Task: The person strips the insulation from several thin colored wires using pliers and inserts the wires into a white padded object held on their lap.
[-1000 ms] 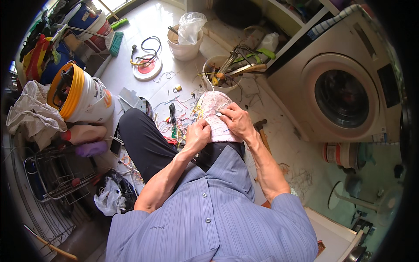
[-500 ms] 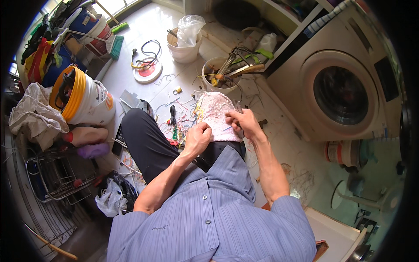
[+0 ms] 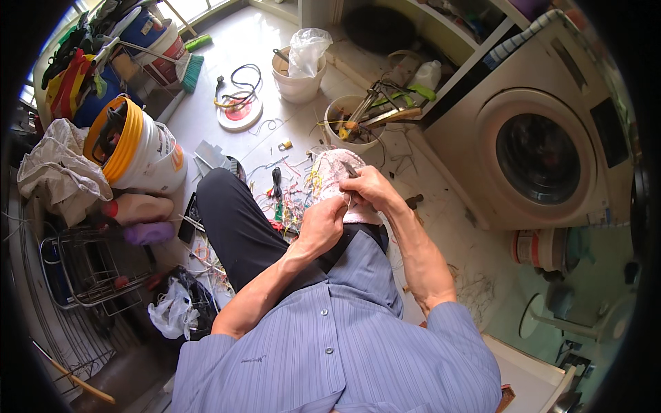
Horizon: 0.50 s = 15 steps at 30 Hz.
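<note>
Over my right knee lies a pink fluffy cloth [image 3: 332, 175], with bits of wire on it. My right hand [image 3: 372, 190] is closed around a short dark metal hand tool [image 3: 352, 170]; its exact kind is not clear. Just left of it and lower, my left hand [image 3: 325, 221] is in a pinch, its fingertips almost against the right hand. What the left fingers hold is too small to make out, though a thin strand seems to run between the hands. Loose coloured wires [image 3: 296, 186] and a black cable bundle [image 3: 277, 182] lie on the floor beside the cloth.
Ahead stand a bucket of scrap strips [image 3: 344, 113] and a white bucket with a plastic bag [image 3: 296, 86]. A coiled cable lies on a round lid [image 3: 239, 115]. To the left is a yellow-rimmed bucket [image 3: 155, 162]; to the right, a washing machine [image 3: 468, 144].
My right hand has moved left and turned, bringing the tool over the cloth. My left hand has shifted right and slightly down, so the two hands now meet. The view has shifted slightly.
</note>
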### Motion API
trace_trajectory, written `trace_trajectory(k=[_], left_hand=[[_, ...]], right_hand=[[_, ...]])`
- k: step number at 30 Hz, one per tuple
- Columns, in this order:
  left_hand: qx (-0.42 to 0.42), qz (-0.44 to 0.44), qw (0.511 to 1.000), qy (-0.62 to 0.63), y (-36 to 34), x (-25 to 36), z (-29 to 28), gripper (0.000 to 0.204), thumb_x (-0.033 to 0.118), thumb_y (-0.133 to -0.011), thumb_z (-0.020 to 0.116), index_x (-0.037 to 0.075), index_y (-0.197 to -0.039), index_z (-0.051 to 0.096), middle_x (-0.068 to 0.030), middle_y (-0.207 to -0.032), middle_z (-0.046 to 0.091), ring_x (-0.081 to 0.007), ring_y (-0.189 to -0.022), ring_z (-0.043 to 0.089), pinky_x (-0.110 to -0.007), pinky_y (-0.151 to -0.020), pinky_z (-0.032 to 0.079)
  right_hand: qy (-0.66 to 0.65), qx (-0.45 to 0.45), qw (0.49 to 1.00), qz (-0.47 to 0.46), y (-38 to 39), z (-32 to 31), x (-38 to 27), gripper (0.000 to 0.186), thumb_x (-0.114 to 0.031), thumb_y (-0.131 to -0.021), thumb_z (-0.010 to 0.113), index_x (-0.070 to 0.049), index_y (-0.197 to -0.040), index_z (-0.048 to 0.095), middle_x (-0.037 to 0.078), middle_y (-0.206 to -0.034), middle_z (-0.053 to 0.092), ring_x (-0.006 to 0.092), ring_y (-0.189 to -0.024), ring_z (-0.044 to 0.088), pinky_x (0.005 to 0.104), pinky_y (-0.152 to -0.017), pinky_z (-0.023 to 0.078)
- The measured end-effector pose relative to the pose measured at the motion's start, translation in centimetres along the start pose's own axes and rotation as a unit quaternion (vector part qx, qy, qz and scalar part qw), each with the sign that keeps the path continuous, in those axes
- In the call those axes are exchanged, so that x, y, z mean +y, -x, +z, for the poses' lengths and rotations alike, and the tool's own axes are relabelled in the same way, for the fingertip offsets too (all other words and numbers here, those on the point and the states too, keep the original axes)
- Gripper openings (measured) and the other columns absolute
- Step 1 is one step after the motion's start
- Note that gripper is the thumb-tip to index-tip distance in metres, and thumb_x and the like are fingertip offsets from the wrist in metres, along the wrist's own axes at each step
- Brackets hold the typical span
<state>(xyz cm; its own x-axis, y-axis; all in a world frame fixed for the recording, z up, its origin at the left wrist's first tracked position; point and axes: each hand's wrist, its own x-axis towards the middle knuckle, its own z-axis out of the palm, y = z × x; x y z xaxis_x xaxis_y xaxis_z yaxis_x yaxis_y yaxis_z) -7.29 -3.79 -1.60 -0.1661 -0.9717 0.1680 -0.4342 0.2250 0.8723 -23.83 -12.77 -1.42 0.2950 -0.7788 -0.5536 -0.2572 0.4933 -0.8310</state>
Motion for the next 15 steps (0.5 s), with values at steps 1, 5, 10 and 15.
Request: trace_trajectory(k=[1,5,10,15], left_hand=[[-0.007,-0.012,1.0,-0.019,0.1,-0.3,0.0,0.009,0.01,-0.089,0.059,0.002,-0.087,0.063,-0.021,-0.072,0.061,-0.0381,-0.069,0.064,-0.042,-0.063,0.049],[-0.021,-0.063,0.997,-0.049,0.4,-1.2,-0.1,0.012,0.012,-0.089,0.059,0.001,-0.088,0.064,-0.0214,-0.073,0.062,-0.0379,-0.069,0.064,-0.042,-0.063,0.049],[-0.014,-0.074,0.997,0.013,1.4,-0.3,-0.4,0.016,0.012,-0.09,0.057,-0.001,-0.085,0.064,-0.0196,-0.072,0.064,-0.0315,-0.068,0.066,-0.039,-0.064,0.05],[-0.009,-0.131,0.988,0.083,2.5,0.0,-1.2,0.017,0.014,-0.089,0.059,-0.002,-0.086,0.066,-0.0208,-0.072,0.065,-0.0322,-0.066,0.067,-0.04,-0.063,0.05]], right_hand=[[-0.018,0.008,1.0,0.001,0.2,0.1,-0.2,0.026,-0.022,-0.088,0.072,0.001,-0.075,0.069,0.004,-0.06,0.061,0.0077,-0.045,0.048,0.0248,-0.041,0.035],[-0.063,0.049,0.997,-0.024,0.4,0.7,0.4,0.026,-0.02,-0.093,0.068,0.001,-0.078,0.069,0.003,-0.061,0.061,0.0083,-0.045,0.049,0.0238,-0.042,0.037],[-0.131,0.136,0.979,-0.076,-1.2,0.3,2.1,0.025,-0.019,-0.095,0.064,0.0,-0.078,0.066,0.003,-0.061,0.059,0.0071,-0.045,0.047,0.0224,-0.041,0.036],[-0.176,0.189,0.961,-0.098,-1.9,-1.8,2.1,0.027,-0.02,-0.096,0.065,0.0,-0.08,0.062,0.003,-0.062,0.057,0.0067,-0.047,0.046,0.0217,-0.041,0.035]])
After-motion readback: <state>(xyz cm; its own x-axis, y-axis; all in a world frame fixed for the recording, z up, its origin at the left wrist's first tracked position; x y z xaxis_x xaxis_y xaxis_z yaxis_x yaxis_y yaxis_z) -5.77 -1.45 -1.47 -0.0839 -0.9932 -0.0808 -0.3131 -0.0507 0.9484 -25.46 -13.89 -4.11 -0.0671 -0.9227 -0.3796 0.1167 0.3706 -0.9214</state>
